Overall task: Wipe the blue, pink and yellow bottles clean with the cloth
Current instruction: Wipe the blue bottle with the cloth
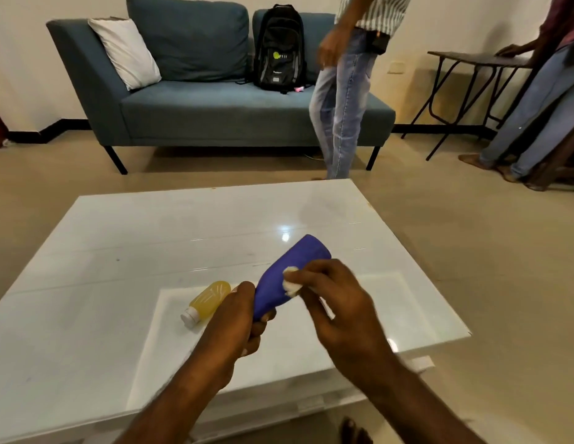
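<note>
My left hand grips the neck end of the blue bottle, which tilts up and away over the white table. My right hand pinches a small white cloth against the bottle's side. The yellow bottle with a white cap lies on its side on the table, just left of my left hand. A sliver of pink shows behind my left hand; the pink bottle is otherwise hidden.
A blue sofa with a white cushion and a black backpack stands beyond the table. A person in jeans walks between the sofa and the table. Another person leans on a dark folding table at the far right.
</note>
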